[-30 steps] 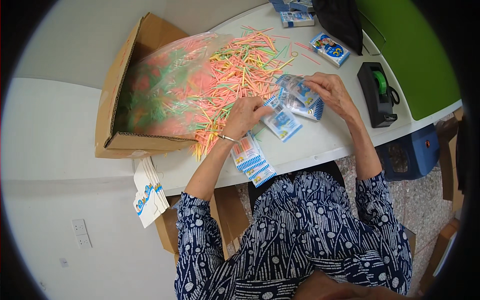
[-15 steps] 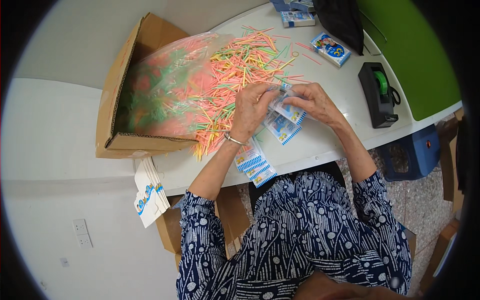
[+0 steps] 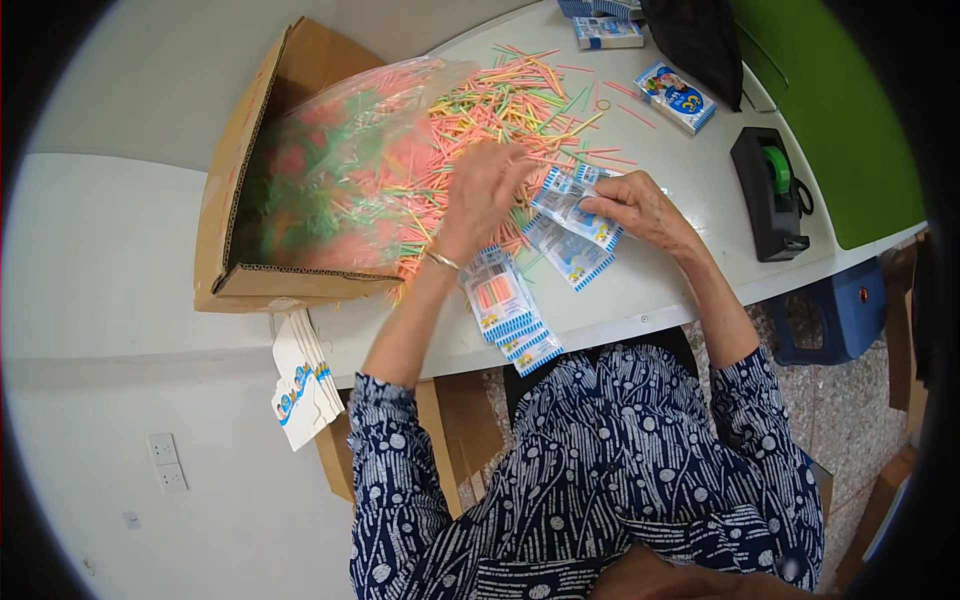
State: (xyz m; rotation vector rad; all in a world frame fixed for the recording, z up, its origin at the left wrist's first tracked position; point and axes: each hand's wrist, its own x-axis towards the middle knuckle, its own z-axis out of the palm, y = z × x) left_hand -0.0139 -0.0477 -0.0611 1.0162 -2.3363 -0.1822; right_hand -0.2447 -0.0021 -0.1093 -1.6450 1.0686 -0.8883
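Bright, fairly even light fills the scene, with pale highlights on the white worktop (image 3: 650,290) and small glints on the clear plastic bag (image 3: 350,170). Shade gathers inside the cardboard box (image 3: 310,284). Of the two hands, the left hand (image 3: 485,192) is smeared by motion; the right hand (image 3: 642,212) looks sharper. Straight edges bow outward, and black vignetting swallows the corners.

Stick pile (image 3: 515,95) on the table (image 3: 620,290), between carton (image 3: 305,282) at left and tape dispenser (image 3: 765,215) at right.
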